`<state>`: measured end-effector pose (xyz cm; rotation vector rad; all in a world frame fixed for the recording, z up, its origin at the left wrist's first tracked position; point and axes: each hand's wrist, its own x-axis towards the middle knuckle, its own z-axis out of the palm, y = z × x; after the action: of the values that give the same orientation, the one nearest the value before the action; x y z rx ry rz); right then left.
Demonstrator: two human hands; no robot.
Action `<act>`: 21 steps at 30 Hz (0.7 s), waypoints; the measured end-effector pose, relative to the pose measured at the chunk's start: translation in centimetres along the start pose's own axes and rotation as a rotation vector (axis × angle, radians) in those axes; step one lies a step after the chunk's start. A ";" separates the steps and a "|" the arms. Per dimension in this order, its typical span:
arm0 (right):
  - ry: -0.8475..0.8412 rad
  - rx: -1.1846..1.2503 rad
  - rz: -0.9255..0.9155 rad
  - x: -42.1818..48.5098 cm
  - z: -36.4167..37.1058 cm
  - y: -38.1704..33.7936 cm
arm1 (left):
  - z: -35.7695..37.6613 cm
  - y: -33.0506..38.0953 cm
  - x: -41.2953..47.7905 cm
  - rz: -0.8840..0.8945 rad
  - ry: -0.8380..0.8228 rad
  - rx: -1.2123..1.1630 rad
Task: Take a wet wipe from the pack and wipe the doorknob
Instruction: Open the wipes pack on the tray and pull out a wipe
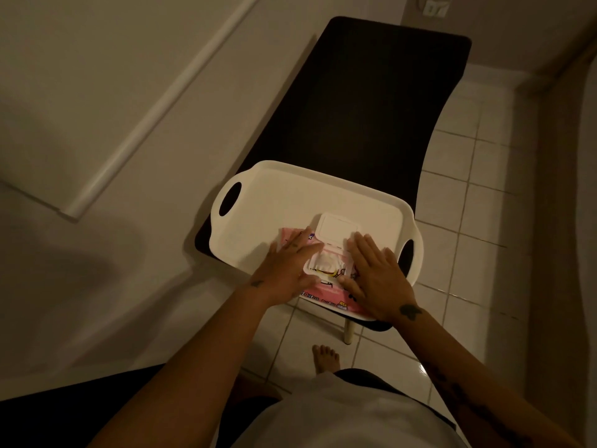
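A pink pack of wet wipes [326,294] lies on a white tray [268,189]. Its white flip lid [336,228] stands open, and a white wipe [326,262] shows in the opening. My left hand [287,270] lies flat on the pack's left side, fingers spread. Flat on the pack's right side rests my right hand [374,273], thumb near the opening. Neither hand has hold of the wipe. No doorknob is in view.
The tray sits on the near end of a long black bench [365,101] with a pale leg [347,331]. A white wall or door panel [97,92] is at the left. White floor tiles [452,195] lie to the right. My bare foot [326,357] stands below the bench.
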<state>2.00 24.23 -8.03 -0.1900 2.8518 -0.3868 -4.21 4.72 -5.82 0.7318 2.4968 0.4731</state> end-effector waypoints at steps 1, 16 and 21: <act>0.003 -0.014 -0.001 0.0 0.1 0.0 | 0.0 0.3 0.2 0.026 0.005 0.000; 0.008 -0.007 0.008 0.1 0.5 -0.1 | -2.0 1.9 2.2 0.034 -0.133 0.028; 0.008 -0.013 0.004 0.1 0.5 -0.1 | -2.6 1.5 1.5 0.011 -0.030 -0.046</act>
<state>2.08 24.04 -8.52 -0.1850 2.8629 -0.3693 -6.10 6.25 -3.56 0.7298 2.4469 0.5173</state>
